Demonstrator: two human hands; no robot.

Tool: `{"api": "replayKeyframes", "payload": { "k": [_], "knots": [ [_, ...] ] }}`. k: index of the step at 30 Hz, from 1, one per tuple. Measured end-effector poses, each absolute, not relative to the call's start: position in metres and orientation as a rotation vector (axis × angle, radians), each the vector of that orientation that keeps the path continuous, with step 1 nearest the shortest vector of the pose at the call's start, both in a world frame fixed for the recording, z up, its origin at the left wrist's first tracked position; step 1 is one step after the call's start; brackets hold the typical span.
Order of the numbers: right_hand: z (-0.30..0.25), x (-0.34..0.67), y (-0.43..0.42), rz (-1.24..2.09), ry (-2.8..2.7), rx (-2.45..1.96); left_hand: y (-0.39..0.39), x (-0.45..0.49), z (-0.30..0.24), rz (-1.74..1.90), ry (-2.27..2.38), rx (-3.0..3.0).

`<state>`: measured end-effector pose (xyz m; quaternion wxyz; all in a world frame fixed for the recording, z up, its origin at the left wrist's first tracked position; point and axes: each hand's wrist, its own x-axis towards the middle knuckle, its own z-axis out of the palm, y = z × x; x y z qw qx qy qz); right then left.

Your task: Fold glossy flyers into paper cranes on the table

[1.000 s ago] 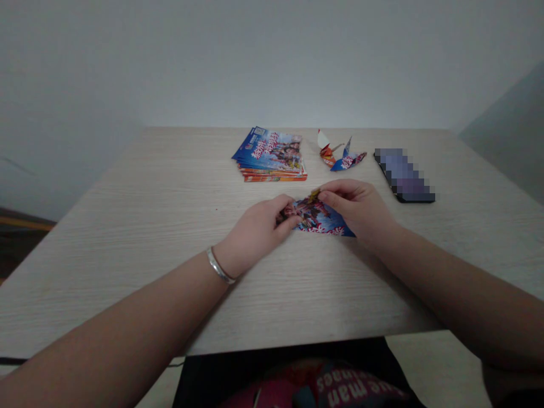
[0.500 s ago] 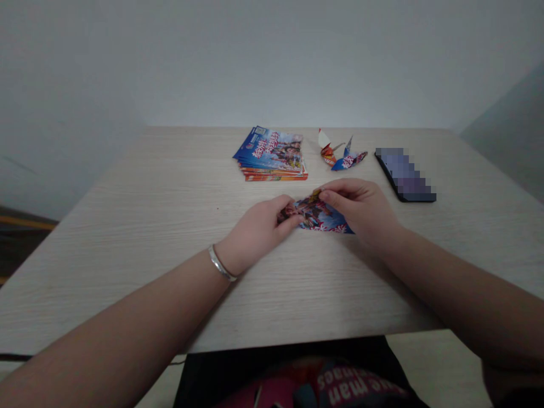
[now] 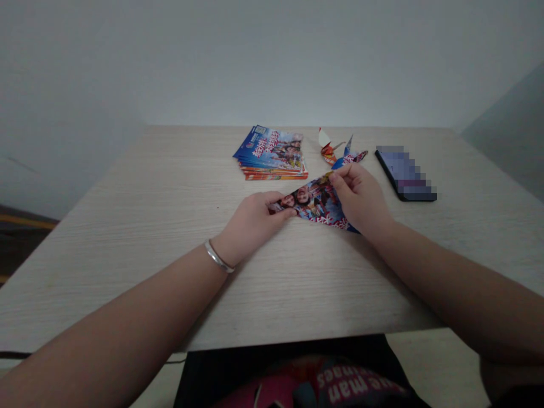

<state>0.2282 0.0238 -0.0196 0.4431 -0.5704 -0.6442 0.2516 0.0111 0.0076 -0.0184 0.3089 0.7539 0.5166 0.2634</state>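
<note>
A folded sheet of printed paper (image 3: 318,199), blue with people's pictures and red-and-white lettering, is held slightly tilted above the table between my two hands. My left hand (image 3: 257,221) pinches its left corner between thumb and fingers; a silver bracelet (image 3: 218,258) circles that wrist. At the paper's upper right edge my right hand (image 3: 361,198) is closed on it, thumb on top, covering part of the right side. Just beyond the right hand lie two folded paper cranes, one orange (image 3: 328,153) and one blue (image 3: 348,158), the blue one partly hidden by my fingers.
A fanned stack of printed leaflets (image 3: 272,150) lies at the back of the pale wooden table (image 3: 170,198). To the right rests a phone (image 3: 406,175) with a blurred screen. A wall rises behind the table's far edge.
The paper has been raised and tilted, and more of its printed face now shows. My right hand has moved up and away from me; my left hand has shifted slightly left.
</note>
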Motion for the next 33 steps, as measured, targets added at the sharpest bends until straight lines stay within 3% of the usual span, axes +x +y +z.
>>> {"api": "replayKeyframes", "payload": {
  "k": [10, 13, 19, 33],
  "knots": [
    [-0.022, 0.233, 0.039, 0.588, -1.806, -1.573, 0.013, 0.011, -0.023, 0.799, 1.3, 1.925],
    [-0.025, 0.237, 0.047, 0.571, -1.865, -1.608, 0.017, 0.007, -0.025, 0.771, 1.349, 2.176],
    [-0.035, 0.238, 0.057, 0.664, -1.893, -1.606, 0.018, 0.006, -0.029, 0.443, 1.031, 2.836],
    [-0.036, 0.238, 0.063, 0.453, -2.081, -1.644, 0.022, 0.002, -0.031, 0.166, 0.709, 2.844]
  ]
}}
